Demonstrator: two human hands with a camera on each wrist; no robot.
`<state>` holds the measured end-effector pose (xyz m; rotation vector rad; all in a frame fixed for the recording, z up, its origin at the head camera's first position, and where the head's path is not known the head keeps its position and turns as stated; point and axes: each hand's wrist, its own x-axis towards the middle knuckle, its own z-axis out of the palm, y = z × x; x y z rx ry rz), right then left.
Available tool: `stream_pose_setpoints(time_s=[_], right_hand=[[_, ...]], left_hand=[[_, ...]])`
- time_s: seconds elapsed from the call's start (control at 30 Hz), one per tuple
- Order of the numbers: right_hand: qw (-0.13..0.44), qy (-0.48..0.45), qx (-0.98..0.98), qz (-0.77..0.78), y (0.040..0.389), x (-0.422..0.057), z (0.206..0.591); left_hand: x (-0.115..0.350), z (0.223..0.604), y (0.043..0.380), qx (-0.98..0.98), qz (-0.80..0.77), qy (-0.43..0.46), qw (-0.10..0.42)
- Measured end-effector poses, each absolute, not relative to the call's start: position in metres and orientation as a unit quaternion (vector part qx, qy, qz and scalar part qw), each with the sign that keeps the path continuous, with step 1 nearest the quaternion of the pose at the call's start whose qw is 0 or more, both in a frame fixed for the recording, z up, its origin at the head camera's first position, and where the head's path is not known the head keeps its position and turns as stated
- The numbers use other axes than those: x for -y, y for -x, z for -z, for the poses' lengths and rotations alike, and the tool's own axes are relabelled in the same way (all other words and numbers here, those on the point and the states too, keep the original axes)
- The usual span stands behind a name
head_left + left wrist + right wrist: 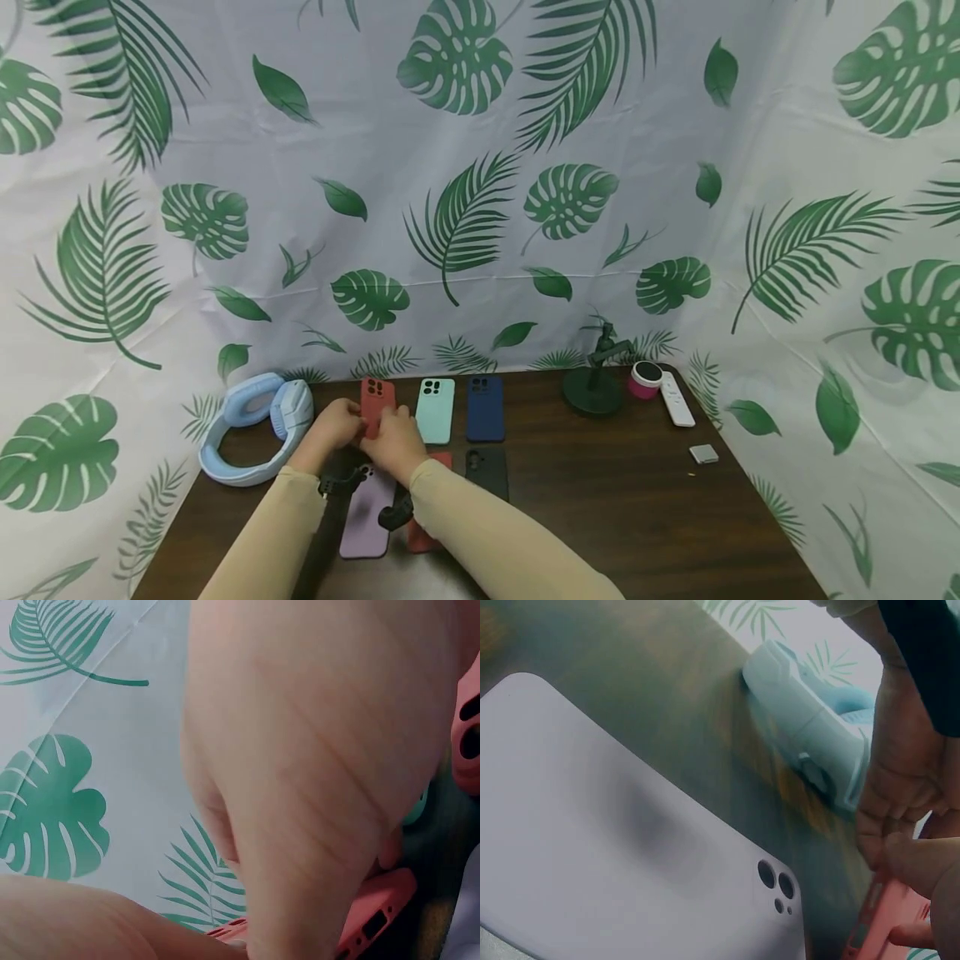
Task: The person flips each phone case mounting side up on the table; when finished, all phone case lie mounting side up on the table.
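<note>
Both hands hold a red phone case [377, 397] at its lower end, in the back row on the table. My left hand [337, 423] pinches its left side. From the right, my right hand [397, 442] grips it, with fingers over its back. The right wrist view shows the red case [885, 919] tilted, its side cutouts visible, between the left hand [911, 765] and right thumb. A lavender phone case [365, 525] lies just in front, partly under the wrists. To the right are a mint case [435, 410] and a navy case [485, 410].
Another red case [423, 537] lies partly hidden by the right forearm, beside a black case [489, 471]. Blue headphones [232, 473] sit at left. At the back right stand a dark green stand [592, 393], a pink jar [645, 381], a white remote [677, 402] and a small white box [703, 454].
</note>
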<state>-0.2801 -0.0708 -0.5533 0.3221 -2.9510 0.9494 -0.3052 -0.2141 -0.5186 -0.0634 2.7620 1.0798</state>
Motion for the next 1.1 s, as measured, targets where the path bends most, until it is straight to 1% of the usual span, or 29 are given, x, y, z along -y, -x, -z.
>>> stream_pose_setpoints(time_s=[0.17,0.4,0.57,0.73,0.83,1.0,1.1], right_hand=[[0.020,-0.098,0.939,-0.328,0.279,0.070,0.552],[0.008,-0.107,0.926,-0.363,0.275,0.066,0.541],[0.026,-0.113,0.923,-0.367,0.276,0.064,0.539],[0.030,-0.114,0.915,-0.385,0.275,0.061,0.538],[0.038,-0.115,0.906,-0.406,0.277,0.060,0.542],[0.058,-0.117,0.894,-0.429,0.280,0.058,0.548],[0.055,-0.107,0.889,-0.442,0.282,0.057,0.550]], left_hand=[[0.212,0.518,0.302,-0.904,-0.419,0.026,0.087],[0.211,0.516,0.295,-0.882,-0.459,0.026,0.101],[0.213,0.522,0.297,-0.867,-0.480,0.027,0.130],[0.219,0.530,0.299,-0.834,-0.520,0.023,0.183],[0.223,0.534,0.300,-0.818,-0.537,0.029,0.206],[0.223,0.534,0.300,-0.810,-0.545,0.033,0.212],[0.220,0.533,0.300,-0.811,-0.544,0.032,0.214]])
